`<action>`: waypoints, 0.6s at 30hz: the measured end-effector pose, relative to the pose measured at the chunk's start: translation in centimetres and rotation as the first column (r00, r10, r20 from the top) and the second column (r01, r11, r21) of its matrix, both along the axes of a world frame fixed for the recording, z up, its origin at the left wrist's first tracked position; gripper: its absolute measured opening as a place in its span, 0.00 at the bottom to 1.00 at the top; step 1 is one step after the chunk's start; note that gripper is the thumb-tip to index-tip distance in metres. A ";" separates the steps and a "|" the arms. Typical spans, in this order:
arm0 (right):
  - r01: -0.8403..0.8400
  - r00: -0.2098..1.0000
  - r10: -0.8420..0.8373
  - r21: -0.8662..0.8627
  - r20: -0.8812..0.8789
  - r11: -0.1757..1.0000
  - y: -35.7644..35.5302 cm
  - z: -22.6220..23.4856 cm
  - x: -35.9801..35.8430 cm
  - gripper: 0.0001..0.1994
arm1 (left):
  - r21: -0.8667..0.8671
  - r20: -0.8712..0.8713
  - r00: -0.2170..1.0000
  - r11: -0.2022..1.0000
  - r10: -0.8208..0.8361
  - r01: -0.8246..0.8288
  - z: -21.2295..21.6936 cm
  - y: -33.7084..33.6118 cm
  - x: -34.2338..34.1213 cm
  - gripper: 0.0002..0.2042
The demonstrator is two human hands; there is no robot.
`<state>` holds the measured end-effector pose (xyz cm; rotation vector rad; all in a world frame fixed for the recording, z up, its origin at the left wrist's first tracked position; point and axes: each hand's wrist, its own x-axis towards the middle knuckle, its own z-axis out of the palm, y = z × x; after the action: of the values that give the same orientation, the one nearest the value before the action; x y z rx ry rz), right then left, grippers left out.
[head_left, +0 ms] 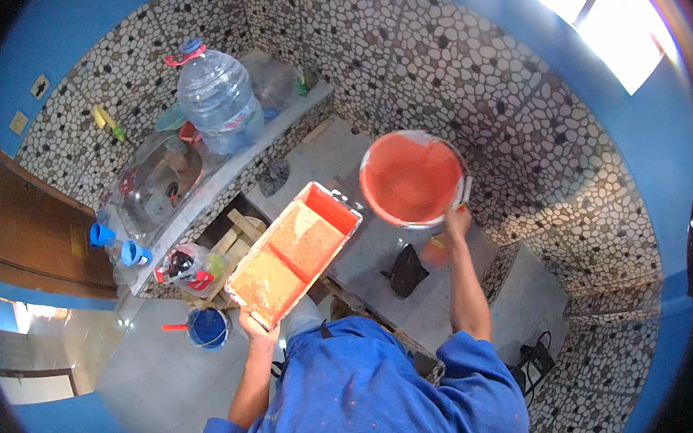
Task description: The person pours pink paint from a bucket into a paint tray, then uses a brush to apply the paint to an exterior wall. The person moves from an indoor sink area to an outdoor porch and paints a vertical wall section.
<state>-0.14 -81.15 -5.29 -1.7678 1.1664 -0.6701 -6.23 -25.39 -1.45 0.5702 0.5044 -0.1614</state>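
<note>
My left hand (259,328) is closed on the near end of a long paint tray (337,210), which slants away up to the right. Orange paint coats its inside, paler at the near end, and a ridge crosses its middle. My right hand (457,222) grips the right rim of a round paint bucket (382,157), beside its handle. The bucket tips toward me, so its orange-red, paint-covered inside shows; pale streaks mark its rim. Tray and bucket are apart, the bucket farther off and to the right. How the fingers wrap under each is partly hidden.
A large clear water jug (219,101) stands on the left counter (284,129) beside a steel sink (136,215). Blue cups (134,253) and a filled plastic bag (192,269) sit near its end. Below is a blue bucket (208,327). A black bag (406,272) lies on the grey slab.
</note>
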 end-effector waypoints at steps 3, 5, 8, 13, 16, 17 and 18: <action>0.025 0.987 -0.019 0.037 -0.158 0.999 2.3 -3.7 1.0 0.19 | 0.039 0.009 0.999 0.998 0.051 -0.051 -0.8 1.3 -0.9 0.39; 0.047 0.993 -0.035 0.100 -0.114 0.994 4.3 -7.3 1.4 0.20 | 0.025 0.056 0.996 0.997 0.067 -0.069 -0.7 1.8 -1.2 0.39; 0.097 0.993 -0.078 0.218 -0.093 0.971 2.7 -15.6 0.6 0.24 | 0.006 0.066 0.998 1.000 0.017 -0.018 0.3 1.8 -0.8 0.40; 0.182 0.976 -0.212 0.349 0.050 0.919 4.1 -19.8 0.3 0.20 | -0.034 0.067 0.998 0.999 0.021 -0.019 1.3 1.0 -0.4 0.39; 0.128 0.957 -0.250 0.558 0.147 0.820 7.5 -14.1 -0.3 0.18 | -0.004 0.063 0.997 0.999 0.039 -0.039 1.7 -0.3 -0.1 0.38; 0.104 0.973 -0.206 0.597 0.105 0.796 9.2 -9.4 0.1 0.17 | 0.002 0.042 0.997 0.997 0.072 -0.072 1.6 -0.3 -0.9 0.38; 0.107 0.979 -0.191 0.627 0.067 0.772 9.9 -6.4 0.0 0.16 | -0.001 0.021 0.997 0.997 0.072 -0.072 1.6 -0.4 -1.2 0.38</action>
<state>-0.15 -71.21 -11.70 -1.0622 1.2652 -0.4065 -7.43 -25.81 0.12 0.5519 0.5034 -0.0865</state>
